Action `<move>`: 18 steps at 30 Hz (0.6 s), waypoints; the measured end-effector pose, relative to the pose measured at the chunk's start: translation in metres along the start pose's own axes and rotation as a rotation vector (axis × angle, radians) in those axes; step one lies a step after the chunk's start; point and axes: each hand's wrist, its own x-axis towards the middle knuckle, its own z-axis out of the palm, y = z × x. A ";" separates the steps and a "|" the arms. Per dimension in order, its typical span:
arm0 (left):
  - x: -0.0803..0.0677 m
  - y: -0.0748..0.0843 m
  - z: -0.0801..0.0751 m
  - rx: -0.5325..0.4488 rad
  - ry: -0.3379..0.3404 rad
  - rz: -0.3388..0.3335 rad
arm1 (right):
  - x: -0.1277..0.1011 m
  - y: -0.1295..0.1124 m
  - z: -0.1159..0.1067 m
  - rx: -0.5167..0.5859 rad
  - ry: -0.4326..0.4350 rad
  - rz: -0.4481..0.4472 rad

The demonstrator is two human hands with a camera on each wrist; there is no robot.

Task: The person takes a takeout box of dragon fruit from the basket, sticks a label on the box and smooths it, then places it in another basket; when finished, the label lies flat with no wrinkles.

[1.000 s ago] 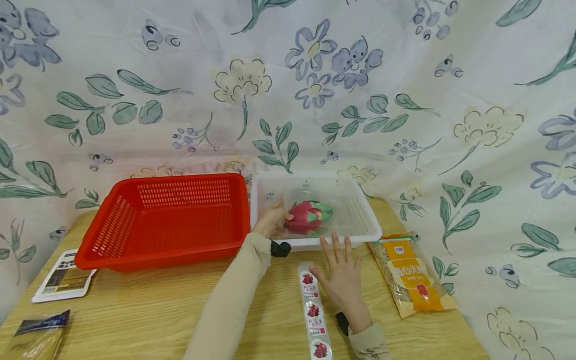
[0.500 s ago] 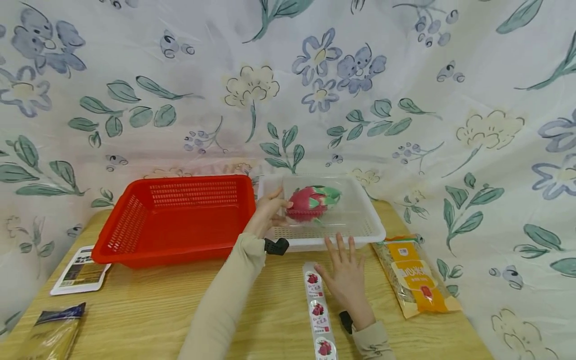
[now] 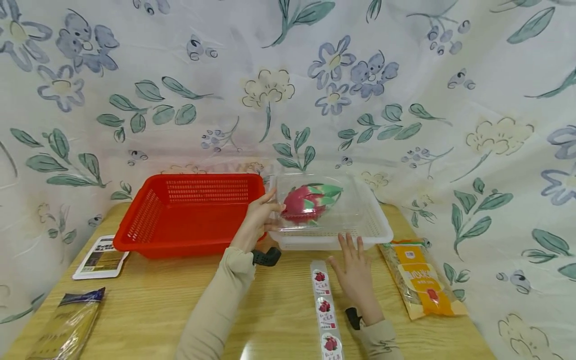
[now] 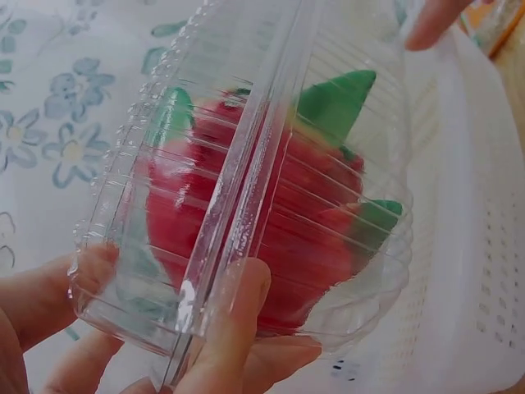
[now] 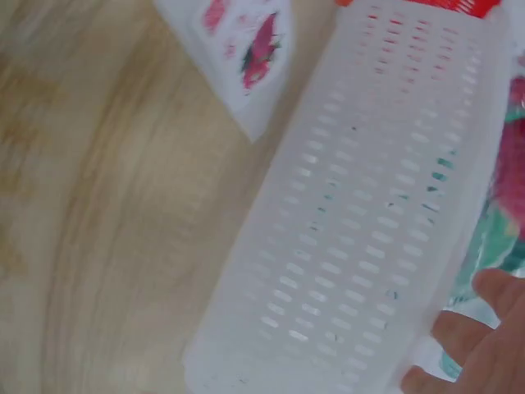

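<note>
A clear plastic clamshell box (image 4: 246, 205) encloses a dragon fruit (image 3: 303, 204), red with green tips. My left hand (image 3: 256, 220) grips the box by its left end, thumb on the seam and fingers underneath in the left wrist view. In the head view the box is held over the white basket (image 3: 382, 227), tilted. My right hand (image 3: 357, 275) has its fingers spread, and its fingertips touch the basket's front rim. Below that rim, a strip of round dragon fruit stickers (image 3: 325, 310) lies on the table just left of the right hand.
A red basket (image 3: 180, 245) stands left of the white one. At the table's left lie a white-edged packet (image 3: 101, 257) and a gold packet with a dark blue end (image 3: 67, 325). An orange grain bag (image 3: 420, 280) lies at the right. A floral cloth (image 3: 288, 90) hangs behind.
My left hand has lifted the clamshell box with the dragon fruit up from inside the white basket. The right hand stays at the basket's front rim. The head view has shifted left.
</note>
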 end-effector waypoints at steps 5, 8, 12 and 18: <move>-0.014 -0.001 -0.012 -0.028 0.021 0.016 | 0.001 -0.004 -0.008 0.156 0.050 -0.013; -0.023 -0.002 -0.020 -0.034 0.020 0.028 | 0.003 -0.012 -0.013 0.280 0.094 -0.037; -0.038 -0.004 -0.033 -0.028 -0.012 0.059 | 0.004 -0.027 -0.019 0.505 0.133 -0.095; -0.070 -0.012 -0.061 -0.013 -0.081 0.111 | -0.002 -0.053 -0.024 0.812 0.179 -0.156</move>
